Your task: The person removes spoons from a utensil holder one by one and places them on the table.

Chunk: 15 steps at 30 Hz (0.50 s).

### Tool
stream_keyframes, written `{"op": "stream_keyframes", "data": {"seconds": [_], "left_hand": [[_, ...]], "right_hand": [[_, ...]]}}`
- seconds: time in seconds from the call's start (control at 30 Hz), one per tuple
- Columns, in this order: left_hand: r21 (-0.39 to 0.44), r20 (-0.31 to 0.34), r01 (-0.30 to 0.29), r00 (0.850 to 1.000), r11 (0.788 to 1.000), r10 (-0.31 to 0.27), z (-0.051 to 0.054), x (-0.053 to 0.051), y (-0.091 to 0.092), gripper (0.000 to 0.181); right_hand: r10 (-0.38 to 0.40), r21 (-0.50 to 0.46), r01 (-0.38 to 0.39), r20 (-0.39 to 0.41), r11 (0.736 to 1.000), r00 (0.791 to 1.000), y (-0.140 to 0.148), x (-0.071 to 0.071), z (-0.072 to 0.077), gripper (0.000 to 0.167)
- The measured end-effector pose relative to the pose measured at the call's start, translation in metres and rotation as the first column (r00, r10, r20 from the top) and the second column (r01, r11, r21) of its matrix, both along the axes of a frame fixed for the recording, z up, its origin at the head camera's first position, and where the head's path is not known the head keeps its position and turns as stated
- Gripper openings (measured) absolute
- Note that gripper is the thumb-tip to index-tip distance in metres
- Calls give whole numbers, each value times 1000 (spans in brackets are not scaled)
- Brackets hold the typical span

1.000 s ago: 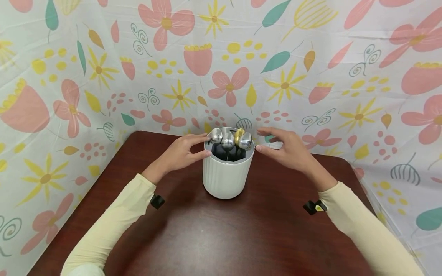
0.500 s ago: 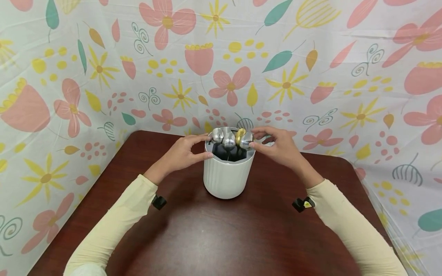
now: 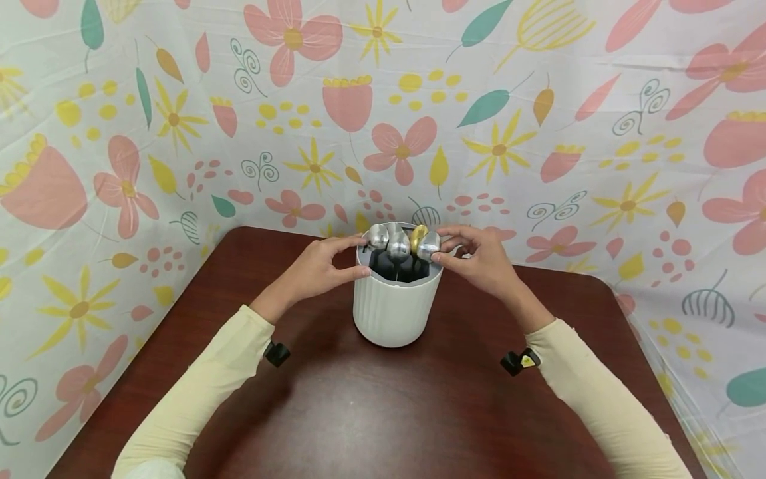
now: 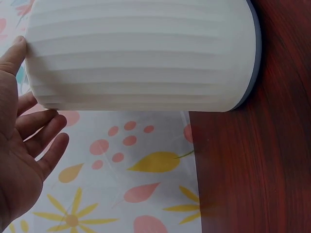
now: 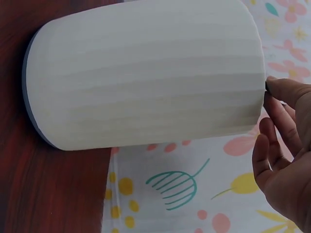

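Note:
A white ribbed utensil holder (image 3: 391, 313) stands upright on the table, with several spoon heads showing at its top. Silver spoons (image 3: 397, 245) sit around a gold spoon (image 3: 417, 238). At the right rim, my right hand (image 3: 481, 259) pinches the head of the rightmost silver spoon (image 3: 427, 246) between thumb and forefinger. My left hand (image 3: 317, 266) touches the left rim, its thumb in front and fingers fairly straight. In the left wrist view, the left thumb (image 4: 13, 56) lies at the rim. The spoon handles are hidden inside the holder.
The dark reddish-brown table (image 3: 359, 412) extends around the holder. A white cloth (image 3: 209, 86) with a floral print hangs behind and along both sides of it. Small black devices sit at both wrists.
My right hand has moved left from beside the holder and taken hold of the rightmost silver spoon's head. My left hand stays at the left rim.

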<state>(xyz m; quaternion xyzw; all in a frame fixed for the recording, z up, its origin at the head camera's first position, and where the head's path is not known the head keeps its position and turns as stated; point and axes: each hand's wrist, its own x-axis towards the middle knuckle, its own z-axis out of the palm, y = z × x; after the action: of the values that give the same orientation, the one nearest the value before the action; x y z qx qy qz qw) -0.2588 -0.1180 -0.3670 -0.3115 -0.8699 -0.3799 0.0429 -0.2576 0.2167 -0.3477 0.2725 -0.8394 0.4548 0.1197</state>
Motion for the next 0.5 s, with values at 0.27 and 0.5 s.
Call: {"op": "stream_keyframes", "data": {"seconds": [0.27,0.5], "left_hand": [[6,2,3,1000,1000,-3,-2,-1,1,67],[9,-4,-4,1000,1000,4,-1,-1,0,66]], "right_hand": [[-12,-27,13,37,1000,999,-9,15,10,38],[-32,-6,32,2,999,999,-10,15,7,36]]}}
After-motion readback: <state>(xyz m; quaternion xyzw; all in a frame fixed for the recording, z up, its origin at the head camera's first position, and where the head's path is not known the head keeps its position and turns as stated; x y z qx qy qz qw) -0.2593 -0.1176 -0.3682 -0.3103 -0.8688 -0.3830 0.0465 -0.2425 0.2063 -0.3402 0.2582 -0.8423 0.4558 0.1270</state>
